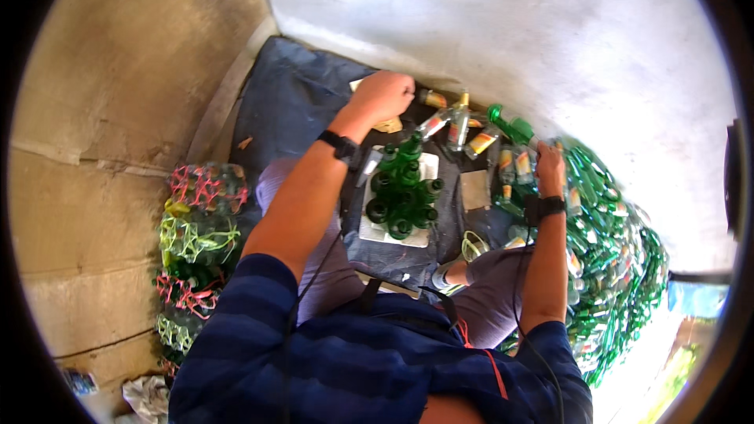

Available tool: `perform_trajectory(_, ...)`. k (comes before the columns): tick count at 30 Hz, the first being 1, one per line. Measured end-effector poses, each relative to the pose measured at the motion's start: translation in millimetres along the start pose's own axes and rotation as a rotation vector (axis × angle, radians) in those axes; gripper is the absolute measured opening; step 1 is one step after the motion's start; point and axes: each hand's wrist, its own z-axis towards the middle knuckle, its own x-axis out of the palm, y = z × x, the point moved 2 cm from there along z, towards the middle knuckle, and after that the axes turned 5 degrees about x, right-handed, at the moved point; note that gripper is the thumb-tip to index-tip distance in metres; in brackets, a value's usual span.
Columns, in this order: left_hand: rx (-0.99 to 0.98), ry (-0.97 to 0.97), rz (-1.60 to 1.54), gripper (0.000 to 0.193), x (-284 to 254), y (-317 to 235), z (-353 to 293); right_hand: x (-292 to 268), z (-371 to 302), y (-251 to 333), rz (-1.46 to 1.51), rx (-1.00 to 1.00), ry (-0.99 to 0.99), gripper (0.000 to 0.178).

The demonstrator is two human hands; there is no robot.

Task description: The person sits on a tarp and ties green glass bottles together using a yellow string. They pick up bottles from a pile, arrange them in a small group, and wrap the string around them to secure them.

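My left hand point(385, 96) is closed in a fist above the far side of the dark sheet, beside a crumpled tan scrap point(389, 125). Whatever it may hold is hidden. At the right, my right hand point(550, 170) is closed at the near end of a green bottle point(518, 130), by the edge of the bottle heap. Between my arms, several green bottles point(404, 188) stand packed together on a white board point(426, 238). Clear bottles with orange and yellow labels, one of them a clear bottle point(458, 129), lie or lean beyond the board.
A large heap of green and clear bottles point(613, 259) rises along the right wall. Bundles of bottles tied with pink and yellow strips point(200, 235) are stacked at my left. A flat tan piece point(475, 190) lies right of the board. A pale wall point(487, 16) closes the far side.
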Motion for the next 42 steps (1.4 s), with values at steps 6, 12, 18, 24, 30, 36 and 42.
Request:
perform_trajectory(6, -0.035, 0.039, -0.016, 0.02, -2, -11, 5, 38, -18, 36, -0.468, -0.241, 0.149, 0.035)
perform_trajectory(12, -0.022, 0.114, 0.002, 0.019, 6, -14, 15, 64, -57, 77, -0.466, -0.278, 0.286, 0.038)
perform_trajectory(18, -0.006, 0.111, -0.014, 0.019, 7, -14, 13, 86, -77, 86, -0.552, -0.372, 0.39, 0.036)
perform_trajectory(24, -0.025, 0.16, 0.0, 0.02, 9, -15, 10, 100, -93, 93, -0.542, -0.385, 0.461, 0.038)
perform_trajectory(30, 0.023, 0.131, -0.012, 0.016, 12, -14, 8, 117, -102, 93, -0.636, -0.393, 0.56, 0.039)
perform_trajectory(36, 0.017, 0.148, -0.006, 0.016, 10, -15, 8, 131, -110, 90, -0.636, -0.448, 0.602, 0.036)
perform_trajectory(42, 0.013, 0.146, -0.026, 0.017, 8, -16, 6, 134, -116, 97, -0.622, -0.538, 0.626, 0.035)
